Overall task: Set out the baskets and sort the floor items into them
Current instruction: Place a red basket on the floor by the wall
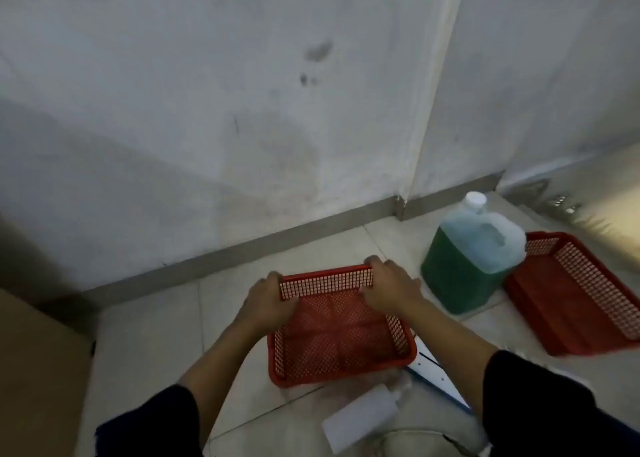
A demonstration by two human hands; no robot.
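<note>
A red mesh basket (341,338) sits on the tiled floor in front of me, near the wall. My left hand (268,299) grips its far left corner and my right hand (389,285) grips its far right corner. A second red mesh basket (575,297) lies on the floor to the right. Between the two baskets stands a large translucent jug (472,259) of green liquid with a white cap. A clear plastic bottle (363,416) lies on its side on the floor just below the held basket.
A white and blue flat object (438,377) lies on the floor at the basket's right, partly under my right arm. A brown cardboard box (38,377) stands at the left edge. The grey wall and skirting (242,248) run close behind the basket.
</note>
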